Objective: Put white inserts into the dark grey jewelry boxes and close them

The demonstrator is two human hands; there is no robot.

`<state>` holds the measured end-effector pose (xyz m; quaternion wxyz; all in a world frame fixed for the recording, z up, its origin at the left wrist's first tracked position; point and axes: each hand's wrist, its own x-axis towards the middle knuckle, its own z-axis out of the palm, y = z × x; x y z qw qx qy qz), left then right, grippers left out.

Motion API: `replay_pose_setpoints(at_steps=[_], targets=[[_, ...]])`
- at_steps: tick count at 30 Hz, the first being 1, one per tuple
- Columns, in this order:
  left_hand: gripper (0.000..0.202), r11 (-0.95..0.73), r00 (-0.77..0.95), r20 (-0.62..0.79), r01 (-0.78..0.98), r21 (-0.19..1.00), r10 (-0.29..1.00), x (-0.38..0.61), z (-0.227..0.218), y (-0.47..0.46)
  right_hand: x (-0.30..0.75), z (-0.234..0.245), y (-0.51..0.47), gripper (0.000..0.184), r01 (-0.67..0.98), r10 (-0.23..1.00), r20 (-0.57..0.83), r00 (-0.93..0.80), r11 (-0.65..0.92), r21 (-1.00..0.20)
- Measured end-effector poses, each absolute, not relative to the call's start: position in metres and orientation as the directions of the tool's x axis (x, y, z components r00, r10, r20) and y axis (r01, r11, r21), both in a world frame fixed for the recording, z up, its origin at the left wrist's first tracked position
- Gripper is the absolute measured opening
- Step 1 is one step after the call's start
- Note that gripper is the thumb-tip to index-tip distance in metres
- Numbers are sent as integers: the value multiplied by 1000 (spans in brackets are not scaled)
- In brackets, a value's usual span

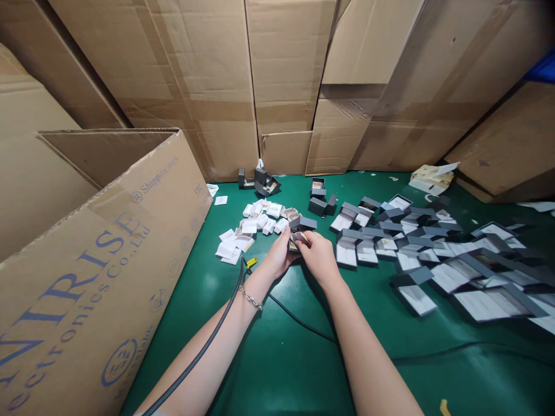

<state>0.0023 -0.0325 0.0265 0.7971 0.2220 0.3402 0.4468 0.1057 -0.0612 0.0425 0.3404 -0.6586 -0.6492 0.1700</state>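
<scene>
In the middle of the view my left hand (pixel 276 257) is closed around a small dark hinged box (pixel 304 223), whose lid stands open. My right hand (pixel 319 257) pinches a thin pale piece (pixel 299 237) at the mouth of that box; fingers partly cover it, so I cannot make out its kind. Just beyond my left hand lies a loose pile of small white packets (pixel 262 222). To the right of my right hand, many dark boxes with open lids and white insides (pixel 347 254) are spread in rows.
A large printed carton (pixel 130 242) stands along the left. Cardboard sheets (pixel 286 69) wall off the back. A few more dark boxes (pixel 266 185) lie near them on the green table (pixel 277 358). A black cable (pixel 299 320) crosses under my arms; a paper bundle (pixel 429 179) sits back right.
</scene>
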Motion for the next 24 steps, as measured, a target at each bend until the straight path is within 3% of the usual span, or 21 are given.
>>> replay_pose_setpoints(at_steps=[5,13,24], targets=[[38,511,369,-358,-535,673,858,2,30,-34,107,48,-65,24,771,971,228,75,88,-630],[39,507,360,-360,-531,679,860,3,29,-34,104,52,-69,29,885,981,192,2,88,-457],[35,498,384,-335,-495,712,861,3,29,-36,107,47,-67,30,894,980,195,29,61,-444]])
